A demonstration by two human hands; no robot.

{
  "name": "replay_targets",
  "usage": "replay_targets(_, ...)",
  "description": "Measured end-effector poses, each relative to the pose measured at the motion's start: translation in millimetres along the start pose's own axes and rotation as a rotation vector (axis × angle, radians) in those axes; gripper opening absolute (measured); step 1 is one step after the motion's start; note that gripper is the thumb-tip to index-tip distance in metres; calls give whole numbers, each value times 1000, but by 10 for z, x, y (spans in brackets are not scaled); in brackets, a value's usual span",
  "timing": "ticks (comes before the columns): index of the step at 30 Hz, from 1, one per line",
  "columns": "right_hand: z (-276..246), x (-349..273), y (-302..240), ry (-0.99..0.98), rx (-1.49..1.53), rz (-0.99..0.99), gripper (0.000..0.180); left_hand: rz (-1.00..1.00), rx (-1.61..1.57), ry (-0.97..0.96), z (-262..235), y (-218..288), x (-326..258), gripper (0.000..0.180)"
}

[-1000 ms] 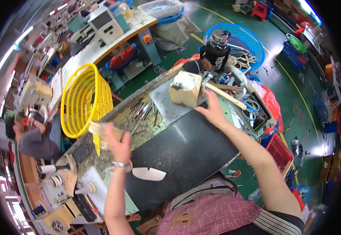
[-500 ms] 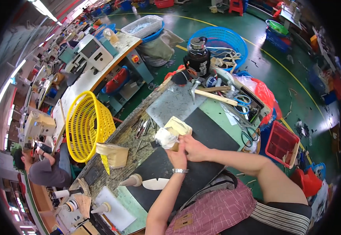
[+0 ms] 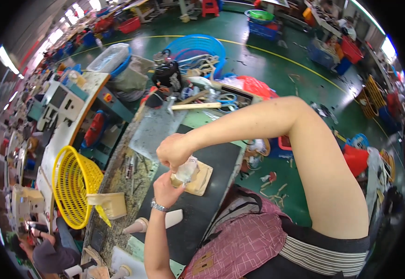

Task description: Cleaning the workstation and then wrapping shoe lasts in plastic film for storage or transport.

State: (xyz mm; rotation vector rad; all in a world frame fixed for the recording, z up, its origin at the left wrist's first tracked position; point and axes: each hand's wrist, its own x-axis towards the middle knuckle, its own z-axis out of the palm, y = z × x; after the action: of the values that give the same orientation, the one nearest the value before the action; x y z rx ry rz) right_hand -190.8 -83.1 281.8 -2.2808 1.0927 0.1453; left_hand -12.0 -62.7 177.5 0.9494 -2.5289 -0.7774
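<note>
A cream-coloured block with a flat, rounded-corner base (image 3: 201, 179) lies tilted on the black mat (image 3: 219, 160). At its left end is a white, crumpled, shiny wrapping (image 3: 187, 171). My left hand (image 3: 166, 189), with a metal watch on its wrist, grips the wrapping's lower edge between thumb and fingers. Right above it my right hand (image 3: 174, 151) is closed, fingers pointing down at the wrapping; what it pinches is hidden. Nearer me on the mat lie a white curved piece (image 3: 173, 217) and a pale cone-shaped tool (image 3: 137, 225).
Left of the mat stand another cream block (image 3: 112, 205) and a yellow basket (image 3: 74, 186). A hammer (image 3: 195, 106), scissors (image 3: 226, 99) and a black bottle (image 3: 166, 72) crowd the bench's far end. A person (image 3: 53, 249) sits at the far left.
My view has turned right. The block has been turned so its wrapped end faces left, and my right hand has swung over to the wrapping's far side, with its elbow raised.
</note>
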Motion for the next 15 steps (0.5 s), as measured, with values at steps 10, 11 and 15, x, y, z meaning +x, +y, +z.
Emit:
replay_targets(10, 821, -1052, -178, 605, 77, -320, 18, 178, -155, -231, 149, 226, 140, 44)
replay_targets(11, 898, -1194, -206, 545, 202, -287, 17, 229, -236, -259, 175, 278, 180, 43)
replay_targets(15, 1131, -1814, -257, 289, 61, -241, 11, 365, -187, -421, 253, 564, 236, 44)
